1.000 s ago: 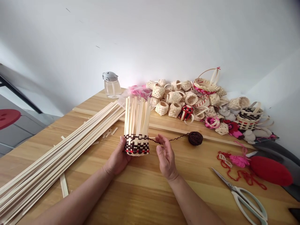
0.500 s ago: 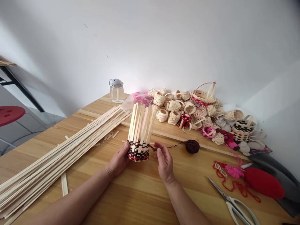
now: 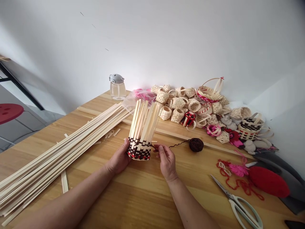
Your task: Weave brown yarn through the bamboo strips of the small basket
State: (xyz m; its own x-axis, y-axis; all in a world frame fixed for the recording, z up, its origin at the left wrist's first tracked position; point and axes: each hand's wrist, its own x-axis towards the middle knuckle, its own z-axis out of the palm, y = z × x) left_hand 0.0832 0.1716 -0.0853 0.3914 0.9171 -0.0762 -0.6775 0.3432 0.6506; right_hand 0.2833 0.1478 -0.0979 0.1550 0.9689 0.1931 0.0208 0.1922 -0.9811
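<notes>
A partly woven basket (image 3: 140,146) is held above the table, its pale wooden strips standing up and fanning out at the top. Dark brown and red yarn runs through its lower part. My left hand (image 3: 120,159) grips the basket's left side, thumb in front and the other fingers hidden behind. Just right of the basket, my right hand (image 3: 166,160) pinches the dark brown yarn between thumb and fingers. From there the strand runs to a brown yarn ball (image 3: 196,144) on the table.
Long wooden strips (image 3: 64,149) cover the table's left side. Several small finished baskets (image 3: 177,103) are heaped by the wall, near a clear bottle (image 3: 117,89). Scissors (image 3: 238,203) and red yarn (image 3: 269,181) lie at the right.
My right hand's fingers have closed from a looser pose into a pinch on the brown yarn. The view has shifted slightly; the basket stays in my left hand.
</notes>
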